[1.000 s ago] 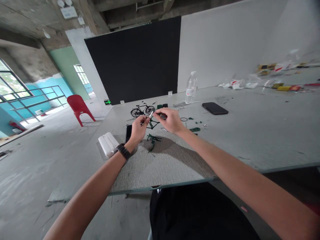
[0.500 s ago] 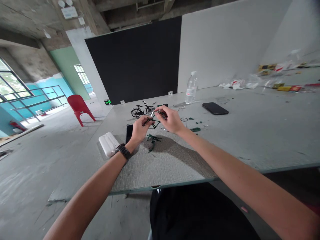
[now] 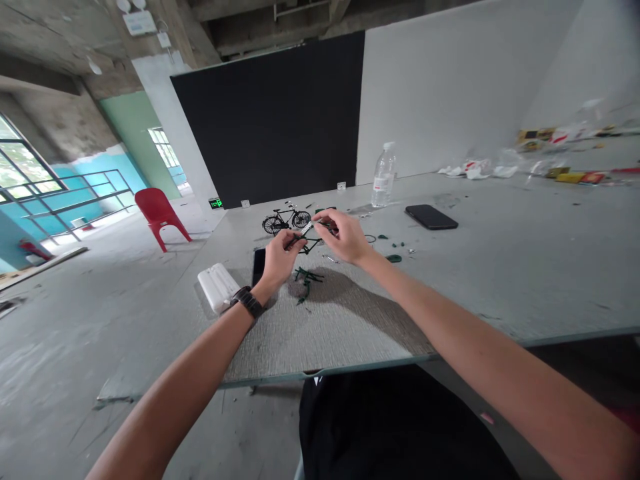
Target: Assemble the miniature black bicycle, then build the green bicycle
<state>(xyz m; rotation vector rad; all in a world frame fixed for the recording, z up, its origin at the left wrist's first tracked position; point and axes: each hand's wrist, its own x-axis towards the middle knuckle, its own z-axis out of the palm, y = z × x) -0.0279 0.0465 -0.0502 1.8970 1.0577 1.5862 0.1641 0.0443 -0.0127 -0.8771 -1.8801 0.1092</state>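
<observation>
My left hand (image 3: 278, 256), with a black watch on its wrist, pinches a small dark green model bicycle frame (image 3: 308, 245) held just above the grey table (image 3: 475, 267). My right hand (image 3: 345, 235) grips a small silver tool (image 3: 306, 228) whose tip meets the frame. Both hands are close together over the table's middle. More green frame parts (image 3: 305, 280) lie on the table just below my hands. A finished black model bicycle (image 3: 286, 219) stands beyond them.
A white box (image 3: 217, 287) and a dark phone (image 3: 258, 265) lie left of my hands. A water bottle (image 3: 383, 176) and a black phone (image 3: 431, 217) sit further back. Small loose parts (image 3: 393, 248) lie at right, packaging (image 3: 550, 153) far right. A red chair (image 3: 159, 215) stands on the floor.
Both hands have risen slightly and shifted a little away from me with the frame and tool. Nothing on the table has moved.
</observation>
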